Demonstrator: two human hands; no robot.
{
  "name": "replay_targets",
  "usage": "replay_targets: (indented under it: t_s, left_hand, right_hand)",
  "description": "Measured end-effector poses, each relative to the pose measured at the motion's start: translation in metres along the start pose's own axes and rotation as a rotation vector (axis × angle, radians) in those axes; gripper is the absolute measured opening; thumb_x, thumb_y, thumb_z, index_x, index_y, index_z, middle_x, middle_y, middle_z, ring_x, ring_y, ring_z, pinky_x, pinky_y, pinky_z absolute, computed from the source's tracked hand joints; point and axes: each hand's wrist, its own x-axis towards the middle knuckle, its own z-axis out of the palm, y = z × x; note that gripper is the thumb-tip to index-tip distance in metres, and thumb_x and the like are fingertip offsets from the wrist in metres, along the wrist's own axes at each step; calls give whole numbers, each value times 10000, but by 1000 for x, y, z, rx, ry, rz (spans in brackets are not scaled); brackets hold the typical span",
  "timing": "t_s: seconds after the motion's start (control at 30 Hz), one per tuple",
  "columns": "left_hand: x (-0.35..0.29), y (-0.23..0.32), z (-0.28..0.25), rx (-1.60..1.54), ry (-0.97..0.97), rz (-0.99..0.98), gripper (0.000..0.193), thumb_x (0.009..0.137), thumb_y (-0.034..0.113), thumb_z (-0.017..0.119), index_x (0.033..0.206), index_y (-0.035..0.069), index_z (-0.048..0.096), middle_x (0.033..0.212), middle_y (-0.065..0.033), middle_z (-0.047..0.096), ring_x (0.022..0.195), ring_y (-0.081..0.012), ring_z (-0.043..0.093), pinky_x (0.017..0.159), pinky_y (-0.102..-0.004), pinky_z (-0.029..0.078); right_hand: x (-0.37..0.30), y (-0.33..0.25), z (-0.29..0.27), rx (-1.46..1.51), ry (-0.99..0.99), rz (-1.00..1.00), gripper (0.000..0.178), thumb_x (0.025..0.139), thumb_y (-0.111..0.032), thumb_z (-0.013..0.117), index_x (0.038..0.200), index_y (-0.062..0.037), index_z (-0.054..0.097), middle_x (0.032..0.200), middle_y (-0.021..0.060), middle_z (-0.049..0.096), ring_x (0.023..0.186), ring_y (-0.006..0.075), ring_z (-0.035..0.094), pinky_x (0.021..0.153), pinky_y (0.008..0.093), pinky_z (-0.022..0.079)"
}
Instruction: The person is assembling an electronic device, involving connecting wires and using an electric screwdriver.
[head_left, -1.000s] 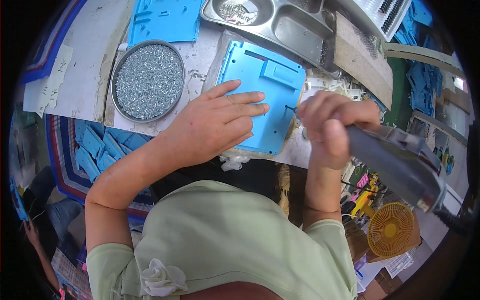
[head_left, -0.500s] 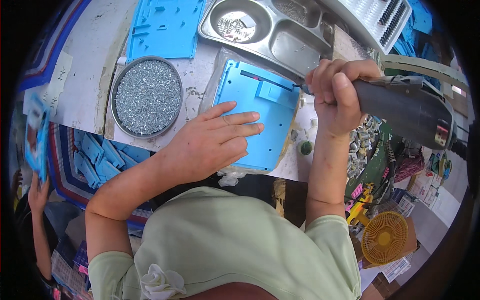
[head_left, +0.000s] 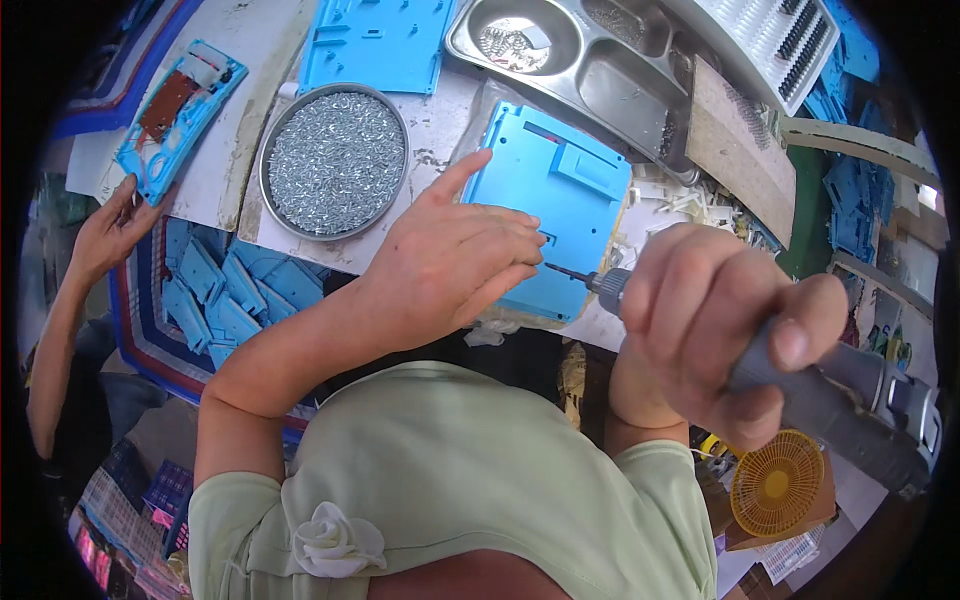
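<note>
In front of me lies a flat blue plastic panel (head_left: pixel 590 205) with small holes, a slot and a raised rectangular block. My left hand (head_left: pixel 455 255) rests on its left side, index finger stretched out and apart from the others; nothing shows in its grasp. My right hand (head_left: pixel 725 325) wraps round a dark electric screwdriver (head_left: pixel 835 410), held raised to the right. The screwdriver's thin bit points left over the panel, its tip close to my left fingertips. I cannot tell whether the tip touches the panel. Clear plastic film shows round the panel's edge.
A round metal dish of small screws (head_left: pixel 338 160) stands left of the panel. Behind are another blue panel (head_left: pixel 375 50) and a compartmented steel tray (head_left: pixel 630 85). At far left, another person's hand (head_left: pixel 112 230) holds a blue housing with parts inside (head_left: pixel 180 115). Blue pieces (head_left: pixel 225 295) fill a bin.
My right hand has brought the screwdriver from the panel's upper right corner down and nearer to me. My left fingers have drawn closer together. The other person's blue housing has moved up onto the table.
</note>
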Motion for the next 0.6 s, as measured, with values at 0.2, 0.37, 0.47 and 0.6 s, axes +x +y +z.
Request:
replay_targets:
  t_s: [0.2, 0.37, 0.47, 0.6]
  left_hand:
    - [-1, 2, -10, 6, 78, 1, 164, 814, 74, 790, 937, 105, 686, 942, -32, 754, 980, -208, 744, 1188, -588, 310]
    - [-4, -1, -12, 6, 155, 50, 210, 767, 116, 829, 873, 96, 649, 849, -37, 717, 851, -200, 719, 1159, -576, 355]
    - [-4, 1, -21, 47, 95, 49, 199, 780, 97, 821, 889, 91, 654, 867, -45, 729, 882, -207, 733, 1154, -583, 357]
    - [-12, -3, -16, -115, 89, 22, 176, 808, 78, 798, 912, 80, 656, 920, -63, 743, 943, -235, 742, 1148, -578, 364]
  right_hand:
    - [5, 11, 16, 18, 17, -35, 299, 994, -297, 658, 1204, -152, 502, 607, -58, 513, 526, 100, 517, 484, 257, 423]
    - [9, 18, 20, 67, 20, -31, 309, 986, -275, 672, 1179, -111, 495, 618, -21, 523, 527, 123, 516, 488, 285, 434]
    - [12, 17, 23, 128, 46, 10, 368, 945, -263, 741, 1133, -62, 496, 630, 51, 546, 532, 170, 511, 493, 335, 446]
    - [16, 19, 27, 147, 111, 16, 388, 932, -272, 757, 1145, -71, 501, 617, 41, 534, 516, 170, 502, 479, 333, 427]
